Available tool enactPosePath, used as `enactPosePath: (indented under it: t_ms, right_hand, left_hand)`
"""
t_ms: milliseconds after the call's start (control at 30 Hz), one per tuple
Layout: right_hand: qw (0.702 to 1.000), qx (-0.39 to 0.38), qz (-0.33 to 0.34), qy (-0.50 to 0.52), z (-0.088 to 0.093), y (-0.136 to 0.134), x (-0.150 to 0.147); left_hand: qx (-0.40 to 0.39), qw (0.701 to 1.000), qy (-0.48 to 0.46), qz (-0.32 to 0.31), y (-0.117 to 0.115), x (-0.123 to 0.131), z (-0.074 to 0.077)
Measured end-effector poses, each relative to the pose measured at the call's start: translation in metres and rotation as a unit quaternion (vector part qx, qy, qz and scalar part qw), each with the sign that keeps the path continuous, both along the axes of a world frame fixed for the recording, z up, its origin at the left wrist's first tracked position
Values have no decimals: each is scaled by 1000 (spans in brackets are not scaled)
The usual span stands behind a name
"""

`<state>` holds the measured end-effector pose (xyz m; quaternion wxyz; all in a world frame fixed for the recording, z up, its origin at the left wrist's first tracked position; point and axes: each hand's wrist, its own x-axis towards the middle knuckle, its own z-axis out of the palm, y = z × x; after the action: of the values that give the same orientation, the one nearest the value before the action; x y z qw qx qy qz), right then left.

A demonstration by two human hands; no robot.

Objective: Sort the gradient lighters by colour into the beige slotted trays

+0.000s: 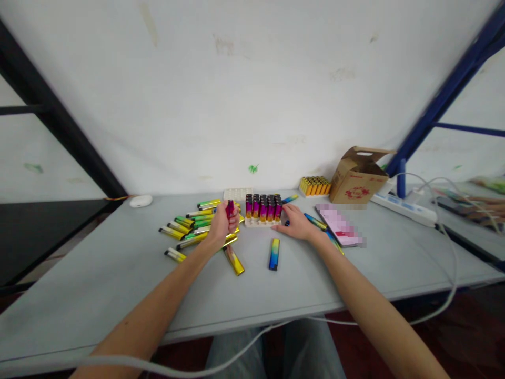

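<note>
**Left hand (224, 223) closes around a red lighter (230, 209), which stands upright**

The fingers of this hand are curled tight around the lighter, and they hide its lower part. Only the top comes out above the fist. Its long axis goes almost straight up, with a small lean that is hard to judge. Just to the right of this hand is a white tray (256, 223) with rows of upright lighters (262, 209). Under and to the left of the hand lie many loose lighters (185, 229), crossing each other in different directions.

The right hand (298, 223) lies flat and open on the table (118, 279), with its fingertips just beside the tray. A small blue end (286, 223) shows under these fingers, but I cannot tell if the hand holds it. Past this hand, a pink object (339, 225) is too blurred to name.
</note>
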<state>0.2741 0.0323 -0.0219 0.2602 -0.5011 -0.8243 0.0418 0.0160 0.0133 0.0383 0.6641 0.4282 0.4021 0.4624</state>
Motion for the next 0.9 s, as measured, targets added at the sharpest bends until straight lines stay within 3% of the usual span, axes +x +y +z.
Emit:
enactPosePath:
  t_ms: [100, 400, 533, 633, 733, 900]
  right_hand:
    - [1000, -2, -2, 0, 1, -1, -1]
    - [1000, -7, 2, 0, 2, -1, -1]
    - [1000, -9, -4, 4, 4, -2, -2]
    - [1000, -7, -4, 3, 4, -2, -2]
    - [1000, -7, -1, 2, 3, -1, -2]
    - [1000, -12, 5, 2, 4, -2, -2]
  left_hand:
    - [15, 1000, -9, 19, -4, 2, 0]
    - [38, 998, -51, -11, -9, 4, 0]
    - [64, 995, -67, 23, -4, 4, -5]
    - [100, 992, -19, 70, 2, 4, -13]
    - [161, 982, 62, 75, 5, 3, -19]
    - [273, 943, 168, 93, 7, 2, -21]
